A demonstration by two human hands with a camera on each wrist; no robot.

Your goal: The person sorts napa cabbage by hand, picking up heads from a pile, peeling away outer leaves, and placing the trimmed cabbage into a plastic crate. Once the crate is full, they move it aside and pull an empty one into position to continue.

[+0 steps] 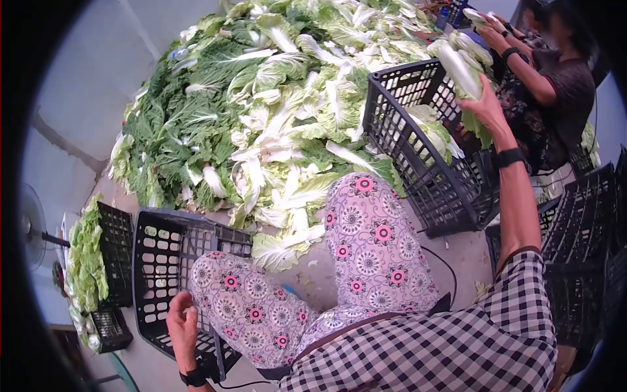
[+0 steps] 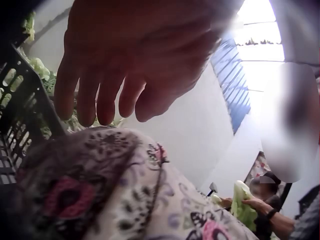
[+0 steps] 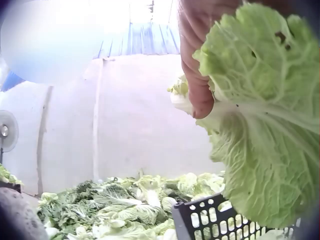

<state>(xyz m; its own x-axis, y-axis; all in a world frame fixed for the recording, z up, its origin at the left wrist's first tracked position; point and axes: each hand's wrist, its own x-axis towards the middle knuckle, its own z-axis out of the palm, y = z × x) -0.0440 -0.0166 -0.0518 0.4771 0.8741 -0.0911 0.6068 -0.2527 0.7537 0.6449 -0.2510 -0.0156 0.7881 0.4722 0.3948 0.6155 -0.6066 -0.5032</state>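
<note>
My right hand [image 1: 486,108] grips a napa cabbage [image 1: 460,72] above a black plastic crate [image 1: 428,176] at the right. In the right wrist view, a broad green outer leaf [image 3: 265,165] with a pale rib and small dark holes spreads out from the thumb. Inside the crate lies another cabbage [image 1: 432,134]. The left hand [image 1: 182,323] holds nothing and hovers beside the left knee, over a second black crate [image 1: 147,274]. Its fingers [image 2: 87,100] hang down, slightly bent and spread, in the left wrist view.
A large heap of loose cabbage leaves [image 1: 261,117] fills the floor ahead. Crates with cabbages [image 1: 88,255] and a fan [image 1: 32,228] stand at far left. Another person [image 1: 552,91] sits at the upper right. Stacked black crates [image 1: 575,228] and a cable [image 1: 450,268] are at the right.
</note>
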